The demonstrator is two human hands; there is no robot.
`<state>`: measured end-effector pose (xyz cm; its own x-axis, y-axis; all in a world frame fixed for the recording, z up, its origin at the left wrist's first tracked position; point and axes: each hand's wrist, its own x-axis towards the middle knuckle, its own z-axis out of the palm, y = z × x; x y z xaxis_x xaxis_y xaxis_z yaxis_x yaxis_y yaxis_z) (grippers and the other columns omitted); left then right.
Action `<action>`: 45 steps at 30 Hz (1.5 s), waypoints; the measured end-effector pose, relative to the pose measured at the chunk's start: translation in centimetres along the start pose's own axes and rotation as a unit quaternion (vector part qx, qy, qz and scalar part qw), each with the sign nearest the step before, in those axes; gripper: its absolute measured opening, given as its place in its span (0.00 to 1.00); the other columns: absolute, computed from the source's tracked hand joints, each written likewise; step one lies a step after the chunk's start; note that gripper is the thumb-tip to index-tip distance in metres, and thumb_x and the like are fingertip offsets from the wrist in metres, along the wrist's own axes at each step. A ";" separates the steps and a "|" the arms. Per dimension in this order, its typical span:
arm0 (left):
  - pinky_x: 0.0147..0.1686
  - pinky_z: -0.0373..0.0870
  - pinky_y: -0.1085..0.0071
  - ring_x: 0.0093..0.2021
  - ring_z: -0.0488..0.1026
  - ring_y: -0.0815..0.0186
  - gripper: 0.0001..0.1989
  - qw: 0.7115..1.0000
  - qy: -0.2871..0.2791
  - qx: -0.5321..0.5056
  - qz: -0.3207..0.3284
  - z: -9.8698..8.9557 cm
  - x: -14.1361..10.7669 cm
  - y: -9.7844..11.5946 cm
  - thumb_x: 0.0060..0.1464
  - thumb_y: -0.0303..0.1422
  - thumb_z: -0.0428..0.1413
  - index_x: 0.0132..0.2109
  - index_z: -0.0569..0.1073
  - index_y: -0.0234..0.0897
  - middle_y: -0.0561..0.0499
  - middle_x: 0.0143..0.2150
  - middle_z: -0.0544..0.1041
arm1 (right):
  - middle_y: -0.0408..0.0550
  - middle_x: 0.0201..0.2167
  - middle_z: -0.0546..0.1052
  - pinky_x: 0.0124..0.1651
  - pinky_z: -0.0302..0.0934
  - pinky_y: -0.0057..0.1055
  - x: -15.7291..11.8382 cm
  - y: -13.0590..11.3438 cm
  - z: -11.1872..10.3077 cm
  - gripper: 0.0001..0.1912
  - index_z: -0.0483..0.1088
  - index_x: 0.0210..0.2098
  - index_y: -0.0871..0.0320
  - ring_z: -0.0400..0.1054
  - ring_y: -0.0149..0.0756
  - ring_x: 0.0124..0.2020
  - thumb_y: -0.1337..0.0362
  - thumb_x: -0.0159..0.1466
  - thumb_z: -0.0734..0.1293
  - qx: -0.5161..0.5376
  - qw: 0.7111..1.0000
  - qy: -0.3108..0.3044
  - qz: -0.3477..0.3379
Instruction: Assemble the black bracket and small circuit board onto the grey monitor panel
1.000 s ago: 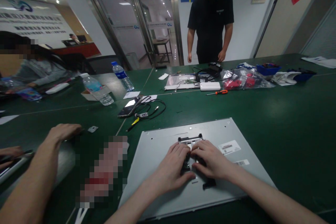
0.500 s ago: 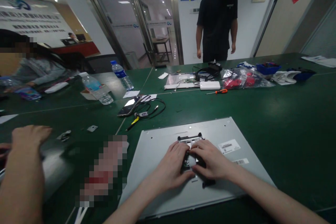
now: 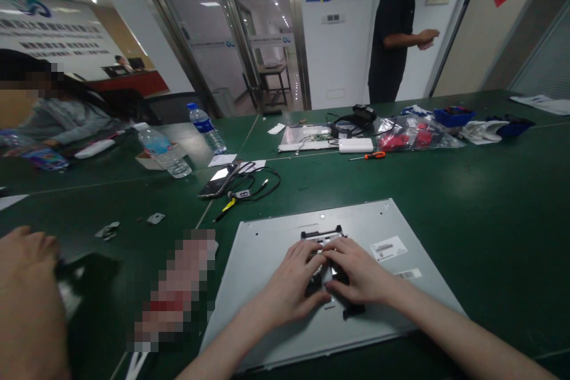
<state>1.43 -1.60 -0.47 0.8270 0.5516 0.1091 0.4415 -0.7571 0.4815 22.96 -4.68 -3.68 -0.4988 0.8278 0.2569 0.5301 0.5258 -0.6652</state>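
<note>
A flat grey metal panel [image 3: 256, 261] with white barcode labels [image 3: 388, 248] lies on the green table in front of me. On its middle sits a black bracket-like assembly [image 3: 354, 312], its ends showing above and below my hands. My left hand [image 3: 291, 278] curves over the left side of this assembly, fingers bent and thumb reaching inward. From the right, my right hand [image 3: 355, 271] closes around the other side, its fingertips meeting those of the left. Whatever small piece lies under the fingers is mostly hidden.
Another person's hand and forearm [image 3: 29, 285] are at the left. Beyond the panel are a phone [image 3: 219, 181], a looped black cable [image 3: 271, 190], two water bottles [image 3: 162, 151], an orange screwdriver [image 3: 374, 155] and a bag of red items [image 3: 414, 133]. Someone stands behind the table [image 3: 392, 29].
My fingers have shifted slightly over the assembly, the left ones covering more of it. At the left, the other person's hand moved left and down. The standing person moved right and turned.
</note>
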 end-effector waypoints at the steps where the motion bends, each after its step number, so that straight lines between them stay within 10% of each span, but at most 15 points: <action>1: 0.64 0.57 0.43 0.64 0.60 0.47 0.31 1.000 0.000 -0.001 0.001 0.0 0.0 0.0 0.56 0.36 0.63 0.63 0.62 0.47 0.42 0.64 0.63 | 0.53 0.58 0.71 0.61 0.58 0.46 0.0 0.0 0.0 0.26 0.68 0.54 0.56 0.62 0.48 0.58 0.66 0.57 0.73 0.002 1.000 0.000 0.000; 45: 0.64 0.57 0.43 0.64 0.61 0.48 0.26 0.999 0.021 0.016 0.040 0.8 0.0 -0.9 0.58 0.35 0.62 0.62 0.65 0.44 0.42 0.64 0.65 | 0.52 0.54 0.71 0.59 0.59 0.44 -0.2 0.1 -0.1 0.23 0.68 0.49 0.56 0.63 0.45 0.55 0.66 0.56 0.74 -0.022 0.999 0.030 0.005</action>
<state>1.30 -1.22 -1.57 0.8451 0.5023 0.1831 0.3861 -0.8102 0.4410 23.22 -4.72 -3.73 -0.4518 0.8430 0.2920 0.5655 0.5238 -0.6371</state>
